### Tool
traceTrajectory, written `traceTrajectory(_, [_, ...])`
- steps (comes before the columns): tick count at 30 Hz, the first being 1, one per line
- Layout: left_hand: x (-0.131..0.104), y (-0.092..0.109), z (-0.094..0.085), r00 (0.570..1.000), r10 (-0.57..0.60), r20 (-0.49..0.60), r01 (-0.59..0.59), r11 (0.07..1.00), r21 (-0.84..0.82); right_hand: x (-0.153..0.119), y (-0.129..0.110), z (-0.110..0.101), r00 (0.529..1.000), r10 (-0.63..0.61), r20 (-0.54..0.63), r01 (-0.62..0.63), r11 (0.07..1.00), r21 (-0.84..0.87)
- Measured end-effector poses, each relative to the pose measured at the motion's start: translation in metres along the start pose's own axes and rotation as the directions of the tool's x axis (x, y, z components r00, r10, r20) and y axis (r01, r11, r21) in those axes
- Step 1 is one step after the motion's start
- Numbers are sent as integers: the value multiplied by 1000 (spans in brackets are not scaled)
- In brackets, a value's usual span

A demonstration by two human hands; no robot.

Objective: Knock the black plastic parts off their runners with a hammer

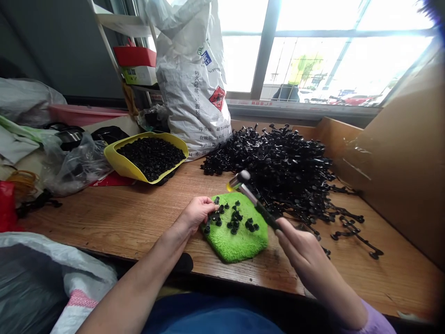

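The left hand [197,212] rests at the left edge of a green fuzzy pad [236,239] on the wooden table [132,218], its fingers curled around small black plastic pieces [236,220]; exactly how many it pinches is hidden under the fingertips. More of these pieces lie scattered over the top of the pad. The right hand [301,248] is clenched around the dark handle of a small hammer [255,202], which slants up and to the left so that its metal head hangs above the pad's far edge, clear of the fabric. The head is slightly blurred, and a yellowish part beside it is hard to make out.

Behind the pad, a large heap of black plastic sprues [278,162] spreads across the table, with a few loose strands trailing toward the right. To the left, a yellow scoop-shaped tray [120,164] holds a mound of small black parts. A white woven sack [191,69] with printed text stands behind it against the window. A cardboard wall [399,153] closes the right side, its upper end cut off by the frame. Crumpled plastic bags [76,164] crowd the left end of the table; their contents cannot be told.
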State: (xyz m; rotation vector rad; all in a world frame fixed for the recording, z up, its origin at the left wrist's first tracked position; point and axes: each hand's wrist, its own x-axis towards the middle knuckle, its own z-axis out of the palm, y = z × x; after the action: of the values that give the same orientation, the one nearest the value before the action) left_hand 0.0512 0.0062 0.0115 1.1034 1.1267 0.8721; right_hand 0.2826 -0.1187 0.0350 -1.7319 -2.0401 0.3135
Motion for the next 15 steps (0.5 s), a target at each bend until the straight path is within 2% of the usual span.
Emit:
traceTrajectory(5, [-1,2,0,1000,4,9,-5,999,43,0,-3,-1,994,8,106,2,996,-91])
traceTrajectory(10, [0,-1,-2,1000,-11,12,11,999,39,-1,-2,1,999,41,30,-41,999,-5])
traceTrajectory(15, [1,3,5,1000,-5,-6,6,994,111,0,-4,5,994,90,67,-91,996,5])
